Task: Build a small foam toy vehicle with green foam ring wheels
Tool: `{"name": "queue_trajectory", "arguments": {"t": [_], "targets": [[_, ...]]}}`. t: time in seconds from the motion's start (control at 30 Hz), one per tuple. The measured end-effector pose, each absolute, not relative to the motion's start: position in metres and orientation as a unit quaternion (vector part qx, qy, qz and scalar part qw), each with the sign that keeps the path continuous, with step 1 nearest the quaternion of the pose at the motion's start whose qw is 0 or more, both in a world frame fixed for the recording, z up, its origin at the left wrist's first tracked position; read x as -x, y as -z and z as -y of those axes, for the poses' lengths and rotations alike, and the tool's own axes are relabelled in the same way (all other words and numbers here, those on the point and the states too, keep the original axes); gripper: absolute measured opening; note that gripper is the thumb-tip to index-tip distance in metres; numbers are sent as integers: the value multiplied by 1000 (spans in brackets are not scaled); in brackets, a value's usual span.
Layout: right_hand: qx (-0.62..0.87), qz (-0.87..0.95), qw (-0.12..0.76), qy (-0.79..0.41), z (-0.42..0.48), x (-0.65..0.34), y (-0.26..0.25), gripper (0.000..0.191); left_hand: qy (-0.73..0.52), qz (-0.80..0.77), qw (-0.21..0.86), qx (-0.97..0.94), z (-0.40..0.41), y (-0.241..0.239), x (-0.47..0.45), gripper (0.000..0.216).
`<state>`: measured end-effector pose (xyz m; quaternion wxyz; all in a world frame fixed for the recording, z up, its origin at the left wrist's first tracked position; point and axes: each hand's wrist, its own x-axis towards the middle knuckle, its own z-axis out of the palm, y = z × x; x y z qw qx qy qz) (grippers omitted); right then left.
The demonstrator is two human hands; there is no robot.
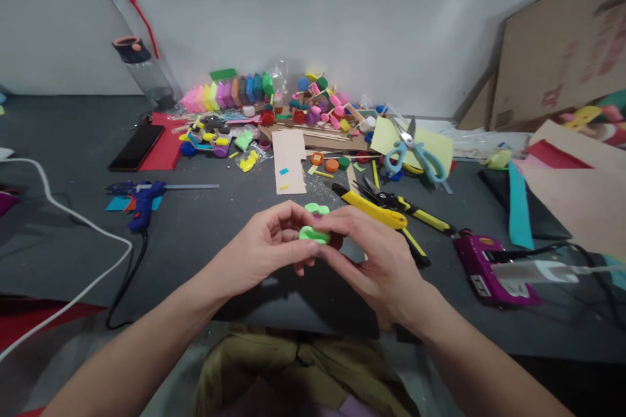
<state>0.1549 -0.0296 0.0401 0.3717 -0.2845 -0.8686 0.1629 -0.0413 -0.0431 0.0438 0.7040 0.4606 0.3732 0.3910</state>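
Both of my hands meet in front of me over the dark table, holding a small light-green piece (313,234) that looks like soft modelling clay. A bit of purple shows between its two green parts, and the fingers hide much of it. My left hand (267,241) pinches it from the left, thumb along the lower edge. From the right, my right hand (374,251) grips it between thumb and fingers. Just beyond the right hand lies a yellow utility knife (376,208), beside yellow-and-black pliers (411,208). A pale card strip (289,159) lies beyond the left hand.
A blue glue gun (143,202) and a phone (135,146) lie left. Colored clay packets (227,92), a water bottle (147,75) and small colorful parts (323,104) line the back. Blue-handled scissors (413,153) rest on yellow paper. A purple power strip (489,270) with cables sits right.
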Motion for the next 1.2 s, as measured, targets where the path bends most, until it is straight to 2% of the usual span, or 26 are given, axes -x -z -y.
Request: {"name": "queue_trajectory", "arguments": {"t": [0.2, 0.4, 0.53, 0.6, 0.67, 0.8, 0.9, 1.0, 1.1, 1.2], "targets": [[282, 856, 400, -168, 29, -153, -39, 9, -394, -371, 697, -471, 44, -42, 42, 20], [293, 803, 440, -275, 36, -148, -40, 14, -411, -359, 698, -463, 46, -38, 38, 15], [343, 679, 522, -387, 41, -158, -44, 15, -489, -416, 626, -442, 40, -30, 52, 15], [369, 610, 578, -397, 41, -165, -48, 13, -557, -447, 580, -392, 34, -27, 64, 12], [383, 587, 596, -392, 39, -169, -51, 11, -588, -451, 570, -356, 31, -25, 73, 15], [414, 598, 523, -444, 31, -163, -52, 9, -556, -420, 626, -351, 35, -27, 74, 22], [424, 569, 468, -526, 25, -155, -49, 9, -537, -414, 659, -326, 39, -28, 69, 38], [424, 546, 465, -553, 21, -154, -46, 17, -533, -425, 661, -313, 40, -28, 70, 45], [443, 564, 468, -516, 18, -160, -41, 17, -528, -437, 655, -318, 40, -25, 75, 42], [470, 661, 417, -410, 17, -170, -33, 12, -528, -445, 645, -327, 38, -22, 79, 35]]}}
